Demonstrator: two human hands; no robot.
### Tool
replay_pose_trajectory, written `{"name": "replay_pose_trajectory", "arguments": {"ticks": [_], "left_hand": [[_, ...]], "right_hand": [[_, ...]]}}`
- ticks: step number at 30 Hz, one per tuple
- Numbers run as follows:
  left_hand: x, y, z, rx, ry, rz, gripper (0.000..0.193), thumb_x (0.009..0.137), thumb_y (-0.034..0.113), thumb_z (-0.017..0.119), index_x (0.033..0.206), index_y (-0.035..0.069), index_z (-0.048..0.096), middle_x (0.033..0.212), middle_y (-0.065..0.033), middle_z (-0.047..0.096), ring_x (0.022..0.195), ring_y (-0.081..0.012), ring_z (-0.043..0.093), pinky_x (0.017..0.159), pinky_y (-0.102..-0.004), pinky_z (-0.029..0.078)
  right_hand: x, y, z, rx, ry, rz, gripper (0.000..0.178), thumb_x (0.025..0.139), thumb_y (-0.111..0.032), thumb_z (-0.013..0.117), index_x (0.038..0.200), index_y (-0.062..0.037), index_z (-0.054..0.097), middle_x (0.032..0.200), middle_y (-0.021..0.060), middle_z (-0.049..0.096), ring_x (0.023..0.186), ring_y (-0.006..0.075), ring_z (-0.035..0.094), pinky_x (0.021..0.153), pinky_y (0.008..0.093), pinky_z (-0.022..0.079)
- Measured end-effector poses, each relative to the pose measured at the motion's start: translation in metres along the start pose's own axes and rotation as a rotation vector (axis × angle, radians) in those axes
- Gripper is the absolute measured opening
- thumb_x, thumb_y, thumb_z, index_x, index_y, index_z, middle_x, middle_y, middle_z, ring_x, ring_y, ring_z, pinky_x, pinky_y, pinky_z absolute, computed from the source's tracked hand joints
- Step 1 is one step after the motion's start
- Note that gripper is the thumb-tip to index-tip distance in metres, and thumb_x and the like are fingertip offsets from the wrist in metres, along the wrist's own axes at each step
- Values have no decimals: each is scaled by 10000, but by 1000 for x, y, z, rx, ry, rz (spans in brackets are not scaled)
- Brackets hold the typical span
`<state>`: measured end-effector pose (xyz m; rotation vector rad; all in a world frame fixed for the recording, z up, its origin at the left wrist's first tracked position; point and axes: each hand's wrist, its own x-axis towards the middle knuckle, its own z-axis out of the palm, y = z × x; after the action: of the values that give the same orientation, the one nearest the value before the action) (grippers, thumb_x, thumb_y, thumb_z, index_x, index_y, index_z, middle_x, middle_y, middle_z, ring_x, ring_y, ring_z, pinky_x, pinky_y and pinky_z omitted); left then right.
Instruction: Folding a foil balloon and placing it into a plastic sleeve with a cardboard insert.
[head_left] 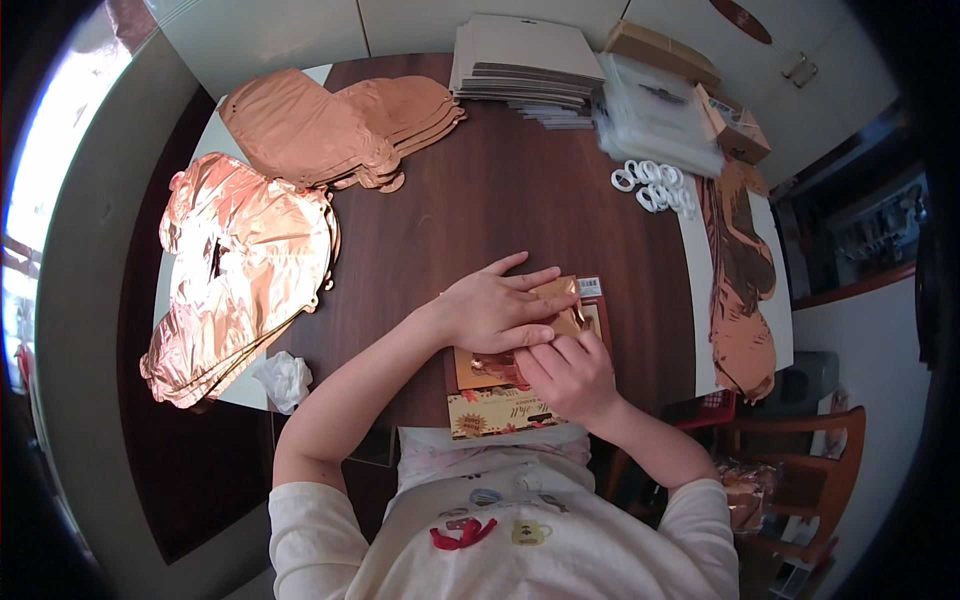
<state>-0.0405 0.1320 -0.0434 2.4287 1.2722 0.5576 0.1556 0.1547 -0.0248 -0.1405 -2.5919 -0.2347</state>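
A printed brown and cream card package (pixel 497 413) lies at the table's near edge, in front of my body. On top of it is a folded copper foil balloon (pixel 567 290), mostly covered by my hands. My left hand (pixel 495 312) lies flat over the foil with its fingers spread, pointing right. Just below and to the right, my right hand (pixel 568 375) has its fingers curled onto the foil, gripping its right side near the package's edge. The fingertips are partly hidden.
Flat copper foil balloons lie in stacks at the far left (pixel 300 125), left (pixel 250 240) and right (pixel 742 300). Crumpled white tissue (pixel 284 380) sits at the left edge. Farther back are stacked grey cards (pixel 525 50), clear plastic sleeves (pixel 655 115) and white ribbon rolls (pixel 655 185). A wooden chair (pixel 800 450) stands right.
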Motion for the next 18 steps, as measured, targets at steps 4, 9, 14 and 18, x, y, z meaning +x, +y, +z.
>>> {"name": "replay_pose_trajectory", "arguments": {"ticks": [4,9,14,18], "left_hand": [[0,0,-1,0,-18,-9,613,960,541,249,1413,148,376,1410,-64,434,1364,-241,310,1135,-499,162],[0,1,-2,-25,1,-1,589,967,529,240,1416,172,374,1414,-57,429,1366,-233,307,1138,-496,157],[0,0,-1,-15,-13,-11,547,969,502,271,1410,200,389,1418,-46,427,1360,-240,319,1132,-508,159],[2,1,1,56,-57,-14,506,966,454,331,1408,217,395,1447,-18,392,1367,-234,310,1125,-514,171]], "right_hand": [[3,-1,-1,-24,11,-26,69,744,-156,597,773,-94,601,705,-10,498,644,128,489,550,272,359],[-15,-9,-2,116,-143,37,254,750,-256,646,926,-73,660,917,20,623,838,157,577,724,317,447],[-17,-11,-23,270,-273,77,504,724,-417,682,1064,-47,632,1061,70,588,987,212,546,866,366,453],[-27,-10,-24,316,-302,57,628,704,-476,689,1134,-28,601,1153,97,549,1063,247,517,903,388,458]]}}
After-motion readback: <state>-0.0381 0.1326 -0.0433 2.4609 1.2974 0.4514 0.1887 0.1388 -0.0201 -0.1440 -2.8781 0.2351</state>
